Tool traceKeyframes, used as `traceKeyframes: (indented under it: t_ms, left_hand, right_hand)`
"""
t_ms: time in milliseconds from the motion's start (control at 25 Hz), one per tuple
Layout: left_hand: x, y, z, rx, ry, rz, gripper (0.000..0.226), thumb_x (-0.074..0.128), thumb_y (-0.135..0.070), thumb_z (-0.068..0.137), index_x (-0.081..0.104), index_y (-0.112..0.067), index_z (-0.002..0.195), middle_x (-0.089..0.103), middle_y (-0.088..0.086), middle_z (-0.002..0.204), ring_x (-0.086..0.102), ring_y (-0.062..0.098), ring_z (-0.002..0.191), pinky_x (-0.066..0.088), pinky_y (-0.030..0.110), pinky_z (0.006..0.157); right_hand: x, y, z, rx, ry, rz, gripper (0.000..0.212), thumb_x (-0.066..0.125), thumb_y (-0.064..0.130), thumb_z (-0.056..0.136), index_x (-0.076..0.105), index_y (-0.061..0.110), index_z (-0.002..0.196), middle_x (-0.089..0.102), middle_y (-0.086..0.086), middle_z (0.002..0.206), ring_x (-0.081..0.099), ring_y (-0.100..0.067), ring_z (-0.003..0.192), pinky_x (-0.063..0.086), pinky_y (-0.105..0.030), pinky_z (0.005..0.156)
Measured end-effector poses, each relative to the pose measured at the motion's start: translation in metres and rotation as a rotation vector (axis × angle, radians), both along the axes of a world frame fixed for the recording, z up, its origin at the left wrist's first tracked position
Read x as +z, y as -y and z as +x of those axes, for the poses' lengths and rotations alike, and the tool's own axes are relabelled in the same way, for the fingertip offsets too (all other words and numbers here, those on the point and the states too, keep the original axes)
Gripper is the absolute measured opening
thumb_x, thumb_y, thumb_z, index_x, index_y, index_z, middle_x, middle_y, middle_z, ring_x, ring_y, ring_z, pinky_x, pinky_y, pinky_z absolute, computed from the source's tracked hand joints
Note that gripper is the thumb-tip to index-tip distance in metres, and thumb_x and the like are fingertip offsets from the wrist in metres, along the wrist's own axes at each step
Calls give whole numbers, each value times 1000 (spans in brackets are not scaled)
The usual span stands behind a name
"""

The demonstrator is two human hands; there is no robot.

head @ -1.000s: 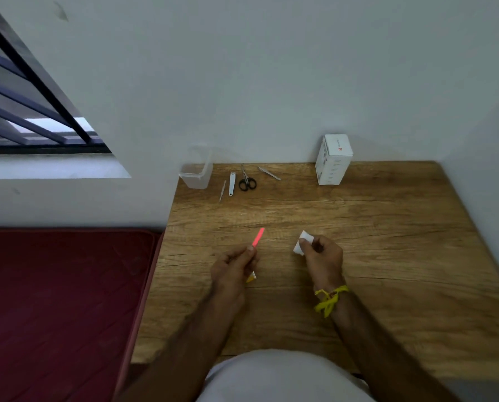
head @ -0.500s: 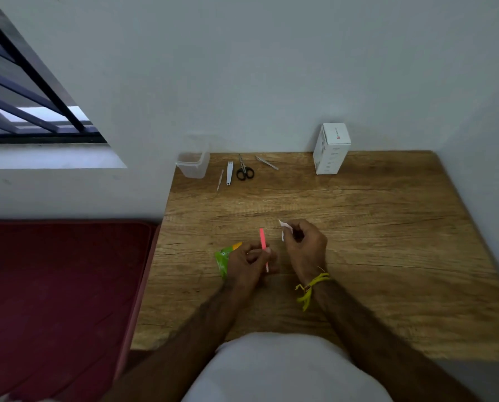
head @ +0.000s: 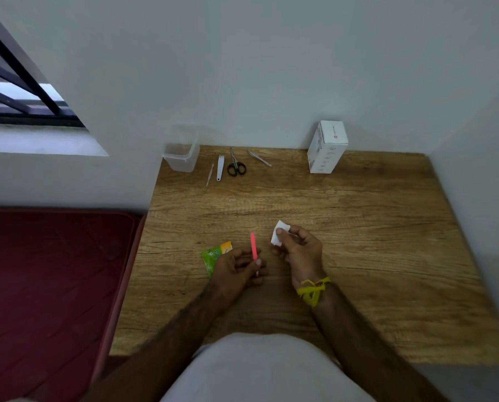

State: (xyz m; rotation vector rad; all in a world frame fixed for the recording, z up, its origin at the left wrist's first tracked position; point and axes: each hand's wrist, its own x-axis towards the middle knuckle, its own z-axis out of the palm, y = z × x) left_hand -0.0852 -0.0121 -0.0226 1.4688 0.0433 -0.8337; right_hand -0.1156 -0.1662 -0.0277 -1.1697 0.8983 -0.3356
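My left hand (head: 238, 266) pinches a thin pink stick (head: 253, 248) that points away from me over the wooden table (head: 358, 227). A green and yellow sachet (head: 214, 255) lies on the table, partly under that hand. My right hand (head: 300, 250), with a yellow thread band at the wrist, pinches a small white square pad (head: 279, 233) just right of the pink stick. The two hands are close together but apart.
Along the back edge stand a clear plastic container (head: 181, 155), a thin pick (head: 210, 174), a nail clipper (head: 219, 166), black scissors (head: 236, 165), tweezers (head: 259, 158) and a white box (head: 326, 146). A red mattress (head: 53, 285) lies left of the table. Walls close the back and right.
My hands drew closer together. The pink stick turned from leaning right to nearly straight away from me, and the green sachet came into view by my left hand. The white pad stays pinched.
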Motion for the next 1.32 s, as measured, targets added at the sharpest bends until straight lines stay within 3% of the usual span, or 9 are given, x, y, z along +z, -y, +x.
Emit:
traceKeyframes:
  t_ms: [120, 280, 480, 600, 800, 1320]
  left_hand:
    - [1, 0, -1, -1, -2, -5, 30, 66, -3, 91, 61, -7, 120, 76, 13, 101, 75, 25, 90, 62, 31, 71]
    - [1, -1, -1, -5, -7, -9, 28, 65, -1, 91, 61, -6, 119, 75, 16, 103, 75, 26, 90, 63, 31, 71]
    - [-5, -4, -1, -52, 46, -1, 30, 66, -4, 92, 64, -6, 122, 76, 9, 105, 74, 24, 95, 62, 37, 77]
    - [-6, -4, -2, -48, 75, 1, 30, 62, -1, 94, 64, -8, 123, 75, 8, 107, 73, 22, 96, 62, 36, 76]
    - [-8, -3, -1, -83, 85, 23, 32, 60, 0, 95, 62, -4, 126, 75, 11, 107, 74, 24, 95, 62, 33, 76]
    - [-10, -4, 1, -73, 70, 33, 30, 60, 2, 94, 60, 1, 125, 74, 17, 108, 73, 27, 99, 61, 36, 82]
  right_hand:
    - [-1, 5, -1, -6, -15, -19, 19, 74, 6, 86, 72, 4, 105, 74, -9, 83, 67, -16, 69, 54, -24, 58]
    - [-1, -9, -1, 135, -68, -614, 12, 70, 10, 90, 71, 13, 102, 70, 10, 86, 67, 1, 81, 54, -18, 72]
    - [-17, -23, 1, 400, 123, -1117, 17, 62, 9, 92, 71, 8, 106, 68, -3, 103, 61, -16, 98, 51, -30, 86]
    - [-30, -24, 0, 480, 102, -1194, 26, 53, 16, 96, 71, 6, 112, 67, -8, 109, 61, -23, 104, 51, -37, 92]
    - [-35, -15, -2, 529, 173, -1250, 26, 55, 9, 91, 69, 4, 113, 66, -9, 106, 57, -19, 102, 46, -29, 91]
    - [-43, -11, -3, 557, 210, -1273, 30, 53, 12, 92, 70, 1, 114, 67, -11, 106, 56, -19, 102, 43, -30, 93]
